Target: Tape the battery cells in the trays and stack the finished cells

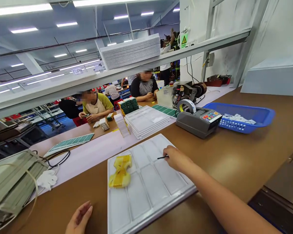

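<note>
- In the head view, a smooth white tray (147, 182), seemingly plastic, lies on the brown bench (95, 182); low ridges split it into shallow rectangular compartments.
- A yellow piece (121, 171) with patches of paler cream sits on the tray by its far left corner, its outline wavy and pinched at the middle.
- The right grip (177, 159) is clamped on a thin, straight dark tool (161, 158), whose free end points left over the tray; the bent fingers hide the rest of it.
- The yellow piece lies to the left of the right grip, well apart from it, with tray compartments between; the dark tool does not touch it.
- The left grip (81, 217) is by the near edge of the view, left of the tray, thumb and curled fingers slightly apart with nothing seen between them; the yellow piece lies beyond it, to the right.
- Behind the tray stands a neat stack of flat white trays (147, 120); to the right are a grey, box-shaped tape dispenser (197, 123) and a blue perforated basket (263, 118) holding small white pieces (239, 119).
- A crumpled white glove (47, 179) lies at the left.
</note>
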The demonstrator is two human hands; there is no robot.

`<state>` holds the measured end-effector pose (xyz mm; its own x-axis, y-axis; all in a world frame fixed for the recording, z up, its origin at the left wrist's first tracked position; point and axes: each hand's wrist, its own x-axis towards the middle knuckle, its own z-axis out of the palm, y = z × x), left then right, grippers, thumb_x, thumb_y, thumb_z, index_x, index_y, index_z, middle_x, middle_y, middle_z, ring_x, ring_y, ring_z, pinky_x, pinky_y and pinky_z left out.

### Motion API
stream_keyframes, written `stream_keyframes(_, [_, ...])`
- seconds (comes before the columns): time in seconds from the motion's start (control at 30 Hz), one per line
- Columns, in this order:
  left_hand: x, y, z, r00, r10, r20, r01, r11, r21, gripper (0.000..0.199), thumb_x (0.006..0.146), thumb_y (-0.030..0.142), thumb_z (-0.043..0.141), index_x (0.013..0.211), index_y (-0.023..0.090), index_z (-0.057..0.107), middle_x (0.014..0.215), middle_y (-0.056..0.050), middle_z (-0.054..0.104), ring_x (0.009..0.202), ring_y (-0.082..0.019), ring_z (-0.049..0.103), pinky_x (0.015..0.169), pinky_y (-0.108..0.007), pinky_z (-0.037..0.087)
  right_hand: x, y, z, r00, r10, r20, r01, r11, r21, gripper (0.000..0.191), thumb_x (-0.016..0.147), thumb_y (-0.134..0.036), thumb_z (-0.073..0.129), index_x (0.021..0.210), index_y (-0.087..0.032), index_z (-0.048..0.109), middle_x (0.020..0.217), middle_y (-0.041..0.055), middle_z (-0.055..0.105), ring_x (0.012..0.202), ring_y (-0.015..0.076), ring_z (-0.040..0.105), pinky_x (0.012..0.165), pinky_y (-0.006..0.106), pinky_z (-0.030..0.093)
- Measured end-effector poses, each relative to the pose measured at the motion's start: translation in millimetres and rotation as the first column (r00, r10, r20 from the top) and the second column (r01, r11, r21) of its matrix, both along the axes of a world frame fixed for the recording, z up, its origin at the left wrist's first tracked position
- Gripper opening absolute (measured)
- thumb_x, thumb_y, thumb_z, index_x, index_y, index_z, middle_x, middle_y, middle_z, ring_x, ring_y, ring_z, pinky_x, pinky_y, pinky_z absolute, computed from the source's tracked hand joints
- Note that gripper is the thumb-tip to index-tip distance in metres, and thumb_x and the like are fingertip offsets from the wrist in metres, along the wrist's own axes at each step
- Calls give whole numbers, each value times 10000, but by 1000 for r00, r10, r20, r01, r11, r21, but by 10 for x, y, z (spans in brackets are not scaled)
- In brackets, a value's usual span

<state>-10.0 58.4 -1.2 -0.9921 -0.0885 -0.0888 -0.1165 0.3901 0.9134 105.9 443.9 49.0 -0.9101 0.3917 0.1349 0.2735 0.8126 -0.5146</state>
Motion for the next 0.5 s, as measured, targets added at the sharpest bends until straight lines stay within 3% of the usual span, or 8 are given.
stream_keyframes(0.1, [125,83,48,999,-24,-27,22,999,-46,380,621,419,553,945,222,524,1122,-52,549,1094,-215,463,973,-345,328,161,-15,-86,999,-34,34,32,998,52,145,788,-166,397,827,-166,537,934,55,544,774,151,516,569,240,293])
stream_keyframes(0.2, [216,393,259,986,-85,-145,52,975,-214,382,655,430,521,971,217,529,1101,-65,554,1052,-231,489,926,-363,365,309,-26,-180,995,-84,60,80,995,65,141,815,-199,371,842,-166,505,901,64,563,771,166,528,574,249,294])
stream_keyframes(0.27, [254,722,450,947,-185,-262,76,922,-379,415,685,452,490,1028,221,522,1146,-72,524,1077,-243,464,899,-362,373,387,-26,-216,991,-125,38,123,991,61,154,834,-209,336,863,-165,481,890,70,570,782,175,536,573,252,296])
stream_keyframes(0.33, [244,1091,616,906,-323,-273,121,817,-563,451,725,446,451,1109,211,480,1192,-88,494,1118,-249,426,908,-365,344,441,-16,-232,984,-178,14,177,982,72,170,844,-204,305,892,-160,462,911,81,571,792,184,544,568,257,299])
stream_keyframes(0.43, [111,1552,736,926,-328,-188,144,766,-626,494,601,432,607,1019,175,546,954,-150,601,994,-364,497,827,-494,345,486,36,-237,959,-282,28,278,955,104,183,833,-198,313,926,-150,463,974,105,563,825,206,552,580,273,319])
stream_keyframes(0.5, [-26,1713,741,945,-296,-140,146,764,-629,496,496,344,698,943,169,574,807,-143,622,881,-395,540,759,-524,366,507,102,-246,945,-319,78,310,945,106,186,810,-210,361,931,-144,485,996,119,564,875,227,547,614,288,344])
